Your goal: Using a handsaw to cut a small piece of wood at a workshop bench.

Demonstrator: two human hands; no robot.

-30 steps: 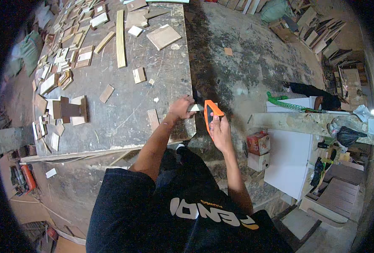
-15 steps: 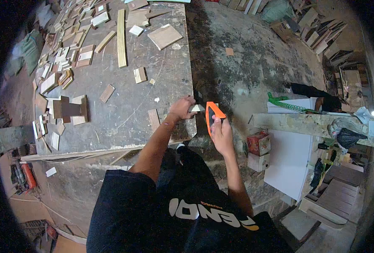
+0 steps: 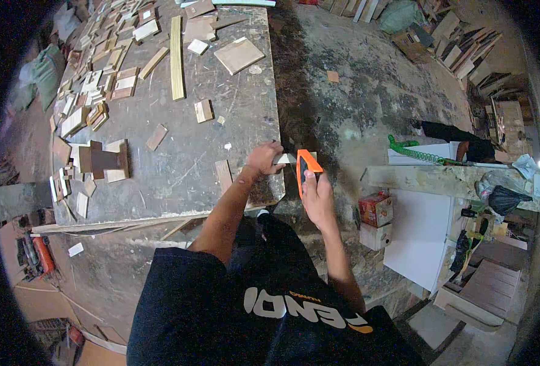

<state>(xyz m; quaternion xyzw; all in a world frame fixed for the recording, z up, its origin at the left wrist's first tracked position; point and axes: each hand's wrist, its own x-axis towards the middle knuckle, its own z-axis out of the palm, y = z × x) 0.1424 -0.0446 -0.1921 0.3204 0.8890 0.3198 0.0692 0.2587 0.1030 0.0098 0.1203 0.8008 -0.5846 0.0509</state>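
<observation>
At the right edge of the wooden workbench (image 3: 184,158), my left hand (image 3: 264,160) is closed on a pale strip of wood (image 3: 287,158) that juts past the edge. My right hand (image 3: 319,196) grips the orange and black handle of a hand saw (image 3: 307,160), just right of the bench and over the floor. The saw crosses the strip, whose end shows a little to its right. Its blade is hard to make out from above. A flat brown offcut (image 3: 223,175) lies on the bench beside my left forearm.
Many wood offcuts (image 3: 125,82) cover the bench's left and far parts, with a long yellowish batten (image 3: 177,58) and a square board (image 3: 239,55) nearer the middle. A block assembly (image 3: 102,160) stands at left. Right are a red box (image 3: 376,208), a white panel (image 3: 417,238) and a green coiled hose (image 3: 413,145).
My right hand and the saw have shifted slightly down toward me, and the handle is tilted a little differently. My left hand stays in place on the strip.
</observation>
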